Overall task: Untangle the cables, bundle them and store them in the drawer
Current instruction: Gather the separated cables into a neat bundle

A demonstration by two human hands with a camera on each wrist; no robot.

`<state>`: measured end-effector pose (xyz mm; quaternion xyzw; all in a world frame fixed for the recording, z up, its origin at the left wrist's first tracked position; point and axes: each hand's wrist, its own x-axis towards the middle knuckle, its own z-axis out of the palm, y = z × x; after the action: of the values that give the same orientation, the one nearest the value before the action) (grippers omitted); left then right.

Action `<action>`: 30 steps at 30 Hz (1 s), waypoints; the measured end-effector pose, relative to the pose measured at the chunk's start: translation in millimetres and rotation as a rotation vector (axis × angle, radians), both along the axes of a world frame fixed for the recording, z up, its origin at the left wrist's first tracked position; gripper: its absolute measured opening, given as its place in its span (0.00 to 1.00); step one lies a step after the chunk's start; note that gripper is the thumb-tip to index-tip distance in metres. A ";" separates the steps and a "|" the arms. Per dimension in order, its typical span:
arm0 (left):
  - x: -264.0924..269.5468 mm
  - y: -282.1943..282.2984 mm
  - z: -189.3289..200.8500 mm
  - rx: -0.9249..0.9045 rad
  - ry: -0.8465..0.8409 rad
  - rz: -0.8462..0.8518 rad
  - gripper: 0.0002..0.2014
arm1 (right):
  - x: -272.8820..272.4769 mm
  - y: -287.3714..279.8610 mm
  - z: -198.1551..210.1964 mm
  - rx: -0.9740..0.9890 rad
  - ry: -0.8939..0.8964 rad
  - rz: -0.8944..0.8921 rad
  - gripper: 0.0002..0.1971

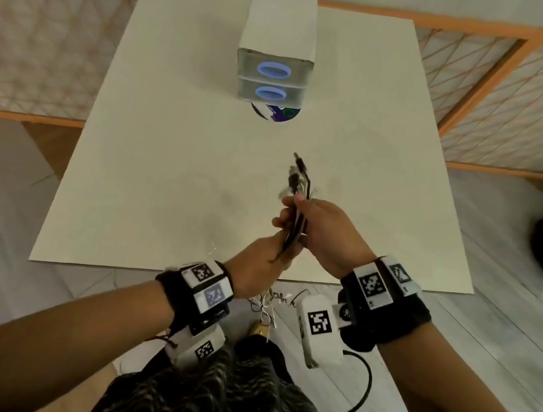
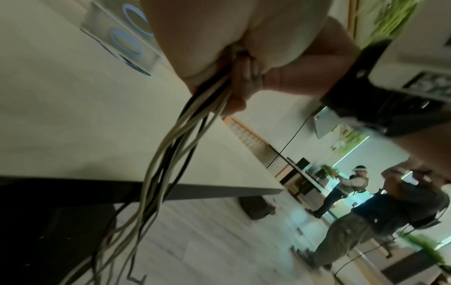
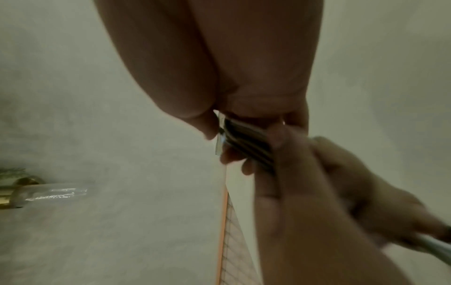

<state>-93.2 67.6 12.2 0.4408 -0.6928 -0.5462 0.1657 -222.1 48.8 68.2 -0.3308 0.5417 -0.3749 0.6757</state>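
A pale counter (image 1: 174, 144) fills the middle of the head view, with a lattice railing behind it and a small drawer unit (image 1: 274, 68) standing at upper centre, both drawers shut. Low in the frame the cables (image 1: 296, 205), black and white strands gathered side by side, are held above the counter's near edge: the right hand (image 1: 325, 233) curls round them just under the plugs, and the left hand (image 1: 265, 257) grips them lower down. In the left wrist view the long tails hang off the counter toward the floor, loose and spread. The risk, as I judge it, lies in those tails: if the strands are wound while still crossed, the knot would be locked into the bundle; a slack grip could let one cable slide out; and trailing ends might snag the counter edge when lifted toward the closed drawers
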 end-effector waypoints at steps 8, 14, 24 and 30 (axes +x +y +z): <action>16.6 -23.0 30.4 0.228 0.080 -0.097 0.18 | 12.7 9.1 7.2 -0.249 0.170 0.032 0.11; 11.4 -30.8 63.3 0.434 0.579 0.078 0.22 | 11.7 12.7 21.2 -0.231 0.016 0.068 0.11; 0.9 -31.3 64.9 0.400 0.587 0.286 0.13 | 6.4 8.1 28.8 -0.117 -0.112 0.129 0.13; -6.1 -21.4 59.5 0.394 0.683 0.315 0.12 | -4.8 12.0 31.0 -0.222 0.249 0.258 0.14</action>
<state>-99.4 46.3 71.8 0.3580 -0.4044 -0.7510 0.3798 -226.8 60.7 99.2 -0.5137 0.5296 -0.2991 0.6052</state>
